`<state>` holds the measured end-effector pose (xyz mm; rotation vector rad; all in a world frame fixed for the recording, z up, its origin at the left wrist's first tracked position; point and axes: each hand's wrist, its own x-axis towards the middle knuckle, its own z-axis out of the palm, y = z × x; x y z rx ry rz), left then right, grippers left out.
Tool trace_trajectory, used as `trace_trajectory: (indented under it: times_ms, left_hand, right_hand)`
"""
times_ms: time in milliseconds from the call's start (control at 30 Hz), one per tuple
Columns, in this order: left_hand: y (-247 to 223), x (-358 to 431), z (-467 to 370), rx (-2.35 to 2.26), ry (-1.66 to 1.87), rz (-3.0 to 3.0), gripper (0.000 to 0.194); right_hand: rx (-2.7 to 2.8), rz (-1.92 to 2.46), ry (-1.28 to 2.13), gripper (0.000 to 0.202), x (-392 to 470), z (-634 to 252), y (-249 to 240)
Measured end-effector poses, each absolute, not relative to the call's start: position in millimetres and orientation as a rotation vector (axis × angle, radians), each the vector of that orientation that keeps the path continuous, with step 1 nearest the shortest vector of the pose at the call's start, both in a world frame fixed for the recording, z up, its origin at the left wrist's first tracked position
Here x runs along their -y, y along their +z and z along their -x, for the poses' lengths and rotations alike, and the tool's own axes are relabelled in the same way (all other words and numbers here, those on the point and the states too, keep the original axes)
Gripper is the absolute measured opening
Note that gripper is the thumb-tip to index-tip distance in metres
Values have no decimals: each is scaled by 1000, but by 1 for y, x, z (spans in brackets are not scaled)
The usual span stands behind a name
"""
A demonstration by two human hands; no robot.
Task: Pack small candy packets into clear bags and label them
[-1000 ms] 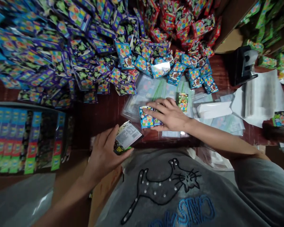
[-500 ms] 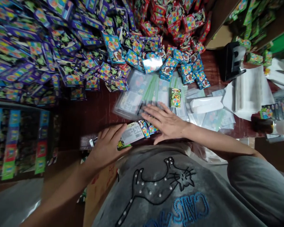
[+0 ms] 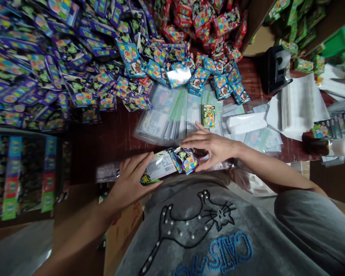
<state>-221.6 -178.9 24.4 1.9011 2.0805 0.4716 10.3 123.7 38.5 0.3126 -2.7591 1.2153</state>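
My left hand (image 3: 133, 174) grips the left end of a printed card (image 3: 162, 166) with a barcode, thumb below it and fingers above. Against the card's right end are a blue small box and a purple small box (image 3: 186, 160), side by side. My right hand (image 3: 215, 149) bends round the right end of this row, fingertips on the far edge and thumb on the near edge. A dark reddish piece shows partly under its palm. Just beyond the right hand, a single green small box (image 3: 208, 116) lies on fanned clear plastic bags (image 3: 161, 111).
Heaped purple boxes (image 3: 83, 88) cover the far left, with red boxes (image 3: 201, 19) behind and several blue boxes (image 3: 222, 86) nearer. At right stand a black tape dispenser (image 3: 274, 71), white paper (image 3: 301, 103) and a bottle (image 3: 330, 147). Filled strips (image 3: 10, 176) lie at lower left.
My right hand has shifted right and curled from lying flat over the row to holding its end. The purple box is now uncovered. My left hand keeps its hold on the card.
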Motion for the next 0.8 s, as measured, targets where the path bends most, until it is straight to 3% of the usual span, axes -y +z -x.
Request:
trace_trajectory:
  times_ms: [267,500,800]
  left_hand:
    - [41,169,205,-2153,607,-1853,88]
    - [46,165,201,-2190,517,-1972,87]
    - [48,157,190,-2250,612,-1983,94]
  right_hand:
    - [2795,-331,1023,77,-121,4,55]
    - [2966,-332,702,69,-112,4,57]
    - [2885,-63,736,76,-93,-10,54]
